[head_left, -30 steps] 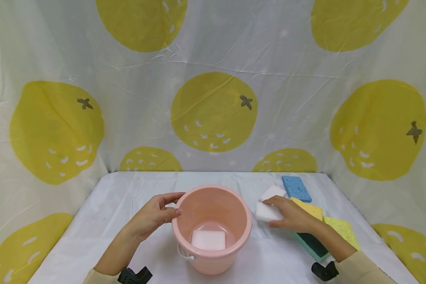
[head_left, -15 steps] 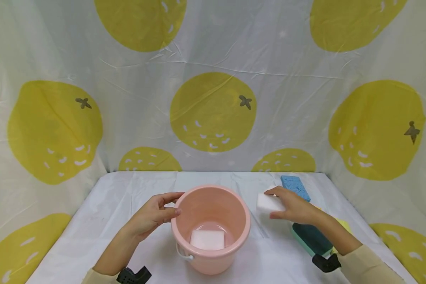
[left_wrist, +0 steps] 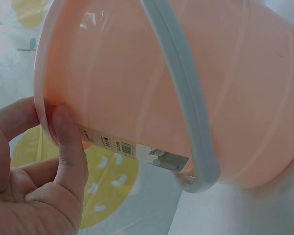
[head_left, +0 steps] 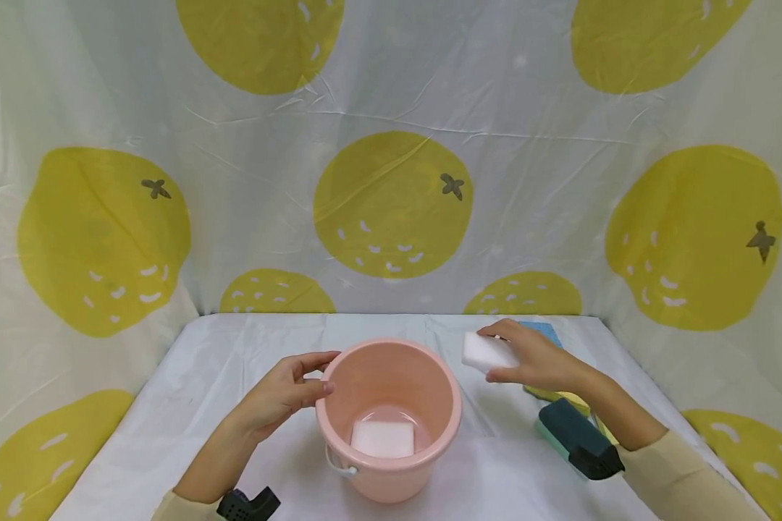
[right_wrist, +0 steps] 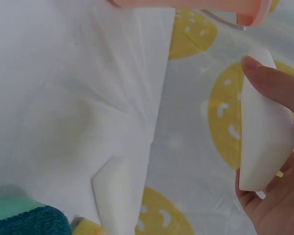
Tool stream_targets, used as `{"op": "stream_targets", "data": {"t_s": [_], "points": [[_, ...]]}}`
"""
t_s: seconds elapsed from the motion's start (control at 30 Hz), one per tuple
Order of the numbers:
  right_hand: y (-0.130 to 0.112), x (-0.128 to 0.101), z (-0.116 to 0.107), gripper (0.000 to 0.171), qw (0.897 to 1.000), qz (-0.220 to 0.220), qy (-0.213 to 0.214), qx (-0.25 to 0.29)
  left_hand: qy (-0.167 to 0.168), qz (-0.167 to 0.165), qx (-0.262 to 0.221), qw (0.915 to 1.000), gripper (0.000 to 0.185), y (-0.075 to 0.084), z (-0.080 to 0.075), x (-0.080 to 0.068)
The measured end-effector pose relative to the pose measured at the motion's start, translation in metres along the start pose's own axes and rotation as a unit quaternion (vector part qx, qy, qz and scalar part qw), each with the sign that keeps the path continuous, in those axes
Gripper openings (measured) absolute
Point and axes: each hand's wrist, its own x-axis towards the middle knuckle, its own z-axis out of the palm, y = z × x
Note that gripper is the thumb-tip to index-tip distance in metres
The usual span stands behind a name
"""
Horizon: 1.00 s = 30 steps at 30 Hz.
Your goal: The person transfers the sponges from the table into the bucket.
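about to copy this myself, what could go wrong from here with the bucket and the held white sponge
The white sponge, held in the air by the right hand, might slip and land outside the bucket. The left hand pinches the bucket on one side only, so a tug might tip it.

The head view looks forward and down over the tabletop (head_left: 495, 463); close-up wrist views face the left hand (head_left: 283, 394) and right hand (head_left: 541, 362), both including the pink bucket (left_wrist: 132, 88).
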Motion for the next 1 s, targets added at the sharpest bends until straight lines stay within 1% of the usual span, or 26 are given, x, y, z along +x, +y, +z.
{"op": "stream_targets", "data": {"t_s": [0.27, 0.47, 0.63, 0.77, 1.0], "points": [[-0.014, 0.014, -0.012, 0.064, 1.0, -0.017, -0.008, -0.023, 0.001, -0.002, -0.002, 1.0, 0.066, 0.0, 0.0, 0.0], [-0.028, 0.023, -0.017, 0.068, 0.999, -0.033, 0.003, -0.02, 0.004, -0.004, -0.001, 1.0, 0.065, 0.0, 0.001, 0.0], [-0.046, 0.032, -0.018, 0.07, 0.998, -0.052, 0.0, -0.026, 0.006, -0.005, -0.002, 1.0, 0.065, 0.0, 0.001, 0.0], [-0.061, 0.04, -0.017, 0.068, 0.996, -0.08, -0.005, -0.028, 0.007, -0.005, -0.001, 1.0, 0.064, -0.001, 0.001, 0.001], [-0.081, 0.051, -0.012, 0.065, 0.994, -0.107, -0.032, -0.014, 0.006, -0.007, 0.0, 1.0, 0.064, 0.0, 0.001, 0.001]]}}
